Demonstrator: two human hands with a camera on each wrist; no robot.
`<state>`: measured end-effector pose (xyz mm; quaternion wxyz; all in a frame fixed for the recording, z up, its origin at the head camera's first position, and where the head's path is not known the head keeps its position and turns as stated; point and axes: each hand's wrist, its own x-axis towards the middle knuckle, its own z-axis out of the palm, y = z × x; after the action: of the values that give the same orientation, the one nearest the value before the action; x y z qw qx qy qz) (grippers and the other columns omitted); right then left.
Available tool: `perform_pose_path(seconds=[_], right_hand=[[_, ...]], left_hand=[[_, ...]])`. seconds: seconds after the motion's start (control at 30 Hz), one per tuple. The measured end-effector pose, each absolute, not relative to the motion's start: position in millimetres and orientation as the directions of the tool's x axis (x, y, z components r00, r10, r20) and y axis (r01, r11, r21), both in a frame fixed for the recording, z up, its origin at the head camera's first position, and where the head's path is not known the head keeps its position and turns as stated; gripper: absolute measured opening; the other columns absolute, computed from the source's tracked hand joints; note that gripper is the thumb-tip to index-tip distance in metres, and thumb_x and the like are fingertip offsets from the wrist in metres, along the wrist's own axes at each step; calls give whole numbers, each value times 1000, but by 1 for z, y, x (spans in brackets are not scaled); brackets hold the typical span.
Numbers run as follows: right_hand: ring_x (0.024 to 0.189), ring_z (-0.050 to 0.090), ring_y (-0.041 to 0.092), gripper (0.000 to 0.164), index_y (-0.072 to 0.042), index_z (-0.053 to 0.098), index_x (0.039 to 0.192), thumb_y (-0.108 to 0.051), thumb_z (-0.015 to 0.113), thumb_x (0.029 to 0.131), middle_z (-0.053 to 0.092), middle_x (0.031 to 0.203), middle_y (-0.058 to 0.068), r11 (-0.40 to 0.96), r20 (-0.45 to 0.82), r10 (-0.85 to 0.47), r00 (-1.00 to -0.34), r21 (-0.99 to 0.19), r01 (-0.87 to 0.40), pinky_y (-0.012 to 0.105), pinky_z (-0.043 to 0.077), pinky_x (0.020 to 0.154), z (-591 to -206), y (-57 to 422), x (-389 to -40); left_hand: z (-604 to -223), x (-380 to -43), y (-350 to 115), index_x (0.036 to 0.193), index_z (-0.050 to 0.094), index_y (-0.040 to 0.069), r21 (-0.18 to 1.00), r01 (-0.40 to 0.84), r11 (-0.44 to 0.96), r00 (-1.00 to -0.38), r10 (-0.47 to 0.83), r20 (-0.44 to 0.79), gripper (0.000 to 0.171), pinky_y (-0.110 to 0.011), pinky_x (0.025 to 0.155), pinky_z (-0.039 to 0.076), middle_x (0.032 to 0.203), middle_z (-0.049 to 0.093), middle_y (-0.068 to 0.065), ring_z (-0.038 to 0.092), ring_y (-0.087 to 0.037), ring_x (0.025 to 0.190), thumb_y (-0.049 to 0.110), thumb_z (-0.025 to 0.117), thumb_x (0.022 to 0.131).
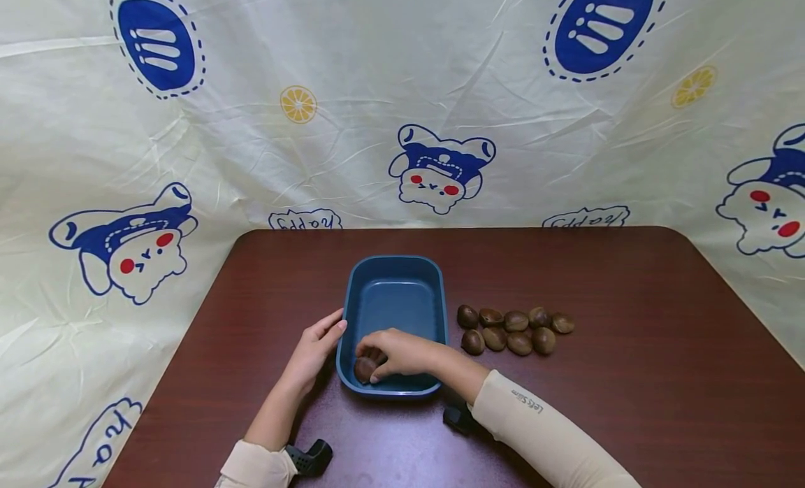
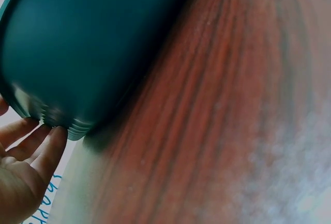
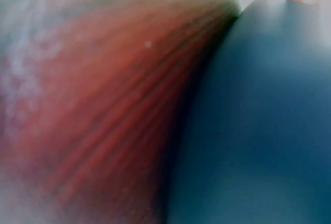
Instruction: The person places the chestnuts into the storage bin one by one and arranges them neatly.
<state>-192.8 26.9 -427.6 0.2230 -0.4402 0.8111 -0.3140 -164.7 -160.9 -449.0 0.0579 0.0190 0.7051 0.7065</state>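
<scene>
A blue rectangular bin (image 1: 395, 266) with rounded corners stands on the brown table. My right hand (image 1: 402, 352) reaches over its right side and down into the near left corner. There, its thumb and curled fingers pinch a brown chestnut (image 1: 365, 369), partly covered by the hand. At the bin's left side, my left hand (image 1: 314, 352) rests its fingertips against the outer wall, near the rim. The left wrist view shows those fingers (image 2: 51, 151) fairly straight on the ribbed outside. In the right wrist view, the bin's wall (image 3: 253, 131) fills the right side, hiding the chestnut.
Several chestnuts (image 1: 518, 343) lie in two rows on the table (image 1: 629, 292), right of the bin. A black wrist device (image 1: 311, 458) is strapped at the left cuff, another (image 1: 458, 419) under the right forearm. Printed cloth (image 1: 352, 166) hangs behind the table.
</scene>
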Motion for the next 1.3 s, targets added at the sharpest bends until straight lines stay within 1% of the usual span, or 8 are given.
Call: perform_pose_path(seconds=[0.13, 0.37, 0.6, 0.77, 0.9, 1.1, 1.3], right_hand=[[86, 57, 7, 38, -2, 57, 110, -7, 72, 76, 60, 101, 4, 398, -68, -850, -523, -733, -552, 16, 45, 74, -427, 28, -193], [91, 57, 14, 38, -2, 56, 112, -10, 70, 78, 59, 105, 7, 393, -32, -833, -553, -737, -549, 19, 45, 77, -423, 32, -196], [93, 57, 17, 36, -3, 55, 113, -13, 67, 81, 59, 105, 9, 364, 25, -821, -571, -747, -557, 20, 46, 77, -420, 35, -198], [95, 56, 18, 39, -4, 52, 118, -16, 65, 83, 59, 107, 9, 356, 59, -802, -594, -751, -556, 21, 46, 77, -418, 37, -198], [98, 56, 20, 41, -3, 49, 121, -15, 63, 84, 58, 109, 10, 337, 89, -784, -614, -769, -543, 22, 45, 79, -416, 39, -198], [101, 55, 24, 48, -1, 45, 125, -17, 63, 84, 57, 112, 12, 290, 141, -772, -620, -789, -541, 28, 45, 82, -411, 44, -197], [101, 55, 23, 49, -7, 46, 126, -22, 64, 83, 58, 112, 10, 281, 192, -745, -639, -779, -561, 29, 44, 84, -403, 53, -197]], left_hand=[[-449, -164, -161, 131, 43, -3, 998, -57, -3, -993, 106, -56, 45, -38, 93, 37, 129, 46, -19, 47, -28, 113, 18, 52, 92], [-450, -164, -161, 130, 44, -2, 998, -58, 9, -994, 96, -59, 44, -38, 92, 39, 127, 48, -19, 49, -28, 111, 19, 52, 92], [-449, -164, -160, 130, 44, -2, 998, -58, 2, -994, 95, -57, 44, -40, 93, 38, 128, 47, -19, 48, -28, 112, 20, 51, 93], [-448, -163, -161, 131, 43, -2, 998, -55, -3, -993, 103, -55, 45, -41, 94, 36, 129, 46, -19, 46, -29, 114, 20, 52, 92], [-449, -164, -162, 131, 44, -1, 999, -54, 5, -993, 104, -54, 45, -42, 94, 36, 129, 46, -19, 46, -29, 114, 21, 52, 92], [-450, -165, -162, 130, 44, -1, 998, -50, 24, -994, 98, -53, 46, -41, 92, 38, 128, 47, -18, 48, -29, 112, 23, 52, 92], [-451, -165, -161, 130, 45, 0, 998, -53, 45, -994, 92, -57, 46, -42, 92, 38, 128, 47, -18, 49, -30, 111, 24, 52, 92]])
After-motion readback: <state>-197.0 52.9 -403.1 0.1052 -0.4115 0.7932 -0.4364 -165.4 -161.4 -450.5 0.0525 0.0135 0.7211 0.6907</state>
